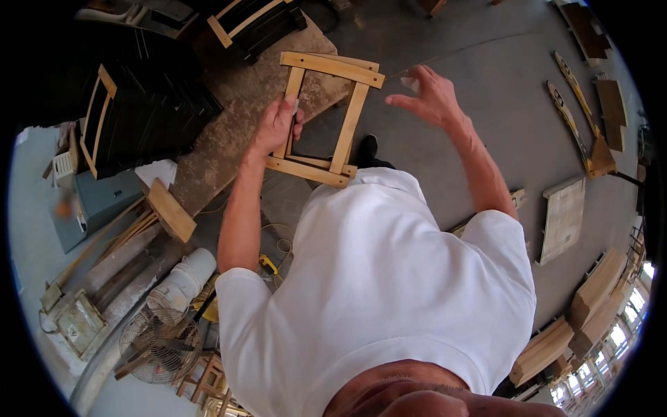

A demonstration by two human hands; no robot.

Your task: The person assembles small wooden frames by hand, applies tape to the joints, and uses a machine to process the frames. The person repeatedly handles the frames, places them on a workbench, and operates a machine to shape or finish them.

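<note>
My left hand (279,124) is closed round the left upright of a light wooden frame (347,130), which has wide top and bottom rails. Behind its top and bottom rails more wood of the same colour shows, slightly askew. The frame is held up in front of me, by the edge of a worn workbench (233,121). A small pale patch shows at my left fingers. To the right of the frame, and apart from it, my right hand (432,99) is raised with its thumb stretched out. Something whitish shows at its fingers, too small to make out.
Dark stacked pieces (149,104) with light wooden frames stand left on the bench, and another such piece (260,28) is at its far end. A caged fan (160,345) and white buckets (182,278) are lower left. A pallet truck (580,118) and stacked boards (597,288) are right.
</note>
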